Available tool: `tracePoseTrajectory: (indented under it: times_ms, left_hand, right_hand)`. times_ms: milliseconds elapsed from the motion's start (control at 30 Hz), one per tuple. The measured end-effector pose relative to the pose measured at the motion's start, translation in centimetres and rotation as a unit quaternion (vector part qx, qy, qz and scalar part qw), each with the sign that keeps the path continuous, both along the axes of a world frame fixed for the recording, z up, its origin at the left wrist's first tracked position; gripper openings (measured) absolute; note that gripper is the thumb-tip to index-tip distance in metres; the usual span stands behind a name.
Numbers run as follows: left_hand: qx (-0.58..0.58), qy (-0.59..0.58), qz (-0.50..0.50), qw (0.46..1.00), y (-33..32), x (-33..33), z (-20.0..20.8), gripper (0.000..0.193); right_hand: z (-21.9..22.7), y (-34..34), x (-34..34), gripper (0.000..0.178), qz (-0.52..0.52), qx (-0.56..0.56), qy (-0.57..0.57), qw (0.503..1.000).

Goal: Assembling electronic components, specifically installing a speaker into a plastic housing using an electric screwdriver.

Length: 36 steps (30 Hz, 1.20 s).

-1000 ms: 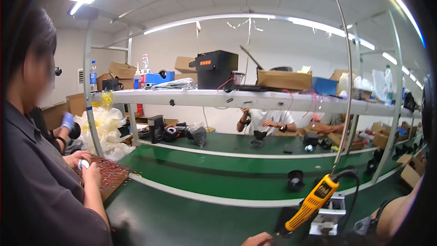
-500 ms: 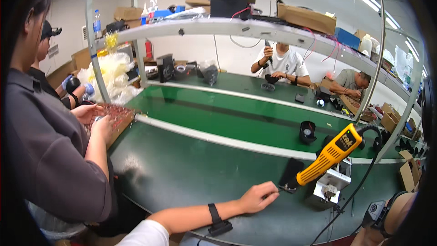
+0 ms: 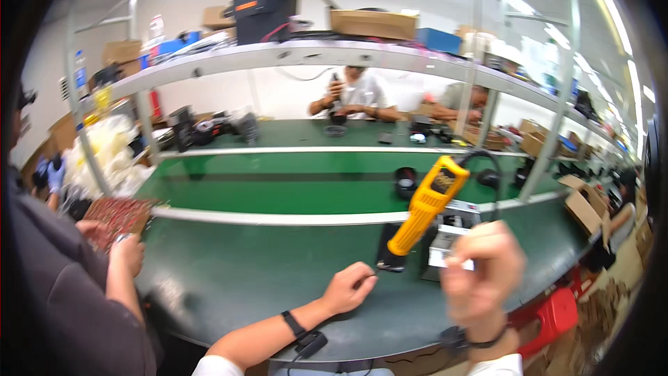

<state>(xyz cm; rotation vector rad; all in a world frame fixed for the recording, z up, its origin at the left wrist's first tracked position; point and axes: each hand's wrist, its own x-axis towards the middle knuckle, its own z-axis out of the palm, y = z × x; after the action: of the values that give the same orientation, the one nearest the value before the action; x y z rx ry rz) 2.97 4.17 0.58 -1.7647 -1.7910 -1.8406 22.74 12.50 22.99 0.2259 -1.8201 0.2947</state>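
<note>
My left hand (image 3: 350, 288) is low over the dark green bench, its fingers pinched together beside the nozzle end of a yellow heat gun (image 3: 421, 209). Something thin and dark seems to poke out of the pinch, too small to make out. The heat gun slants down to the left, its black cable curving off the top, next to a grey metal fixture (image 3: 437, 259). A flat black thing (image 3: 390, 259) lies under its nozzle. In front of the fixture hovers my right hand (image 3: 483, 271), smeared by motion, so its grip cannot be read.
A person in a dark shirt (image 3: 62, 251) works at my left by a box of small reddish parts (image 3: 115, 219). Beyond a white rail (image 3: 278, 219) lies a green belt (image 3: 292, 191), with two people seated past it. An overhead shelf (image 3: 313, 56) and a red stool (image 3: 553, 317) are around.
The view has turned to the right, shifting everything leftward. My right hand has risen from the lower right edge to the fixture. My left hand stays pinched by the heat gun's nozzle.
</note>
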Motion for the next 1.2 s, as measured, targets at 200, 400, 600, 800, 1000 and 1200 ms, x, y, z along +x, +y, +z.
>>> tracePoseTrajectory:
  times_ms: [200,400,600,800,1000,1200]
  left_hand:
    - [0.032,0.045,0.007,0.998,0.1,-0.8,-0.4,0.003]
    - [0.026,0.106,-0.029,0.994,1.0,-0.4,-1.0,0.004]
    - [-0.018,0.085,-0.02,0.996,1.0,-0.2,-2.1,0.018]
    - [-0.104,0.046,-0.062,0.992,1.9,0.4,-1.4,0.011]
    - [-0.096,0.081,-0.132,0.983,4.4,-2.3,-2.6,0.023]
    - [-0.091,0.009,-0.151,0.984,4.5,-2.6,-1.5,0.02]
  right_hand:
    - [-12.2,0.3,-6.8,0.069,-0.004,-0.3,0.004,0.954]
    - [-12.6,4.1,-8.3,0.063,0.425,-0.503,-0.157,0.736]
    - [-12.8,5.1,-8.8,0.032,0.422,-0.492,-0.181,0.74]
    - [-13.2,6.3,-7.9,0.023,0.39,-0.539,-0.186,0.723]
    - [-16.8,5.6,-9.2,0.029,0.304,-0.493,-0.184,0.794]
    - [-20.4,5.3,-8.8,0.022,0.248,-0.497,-0.182,0.812]
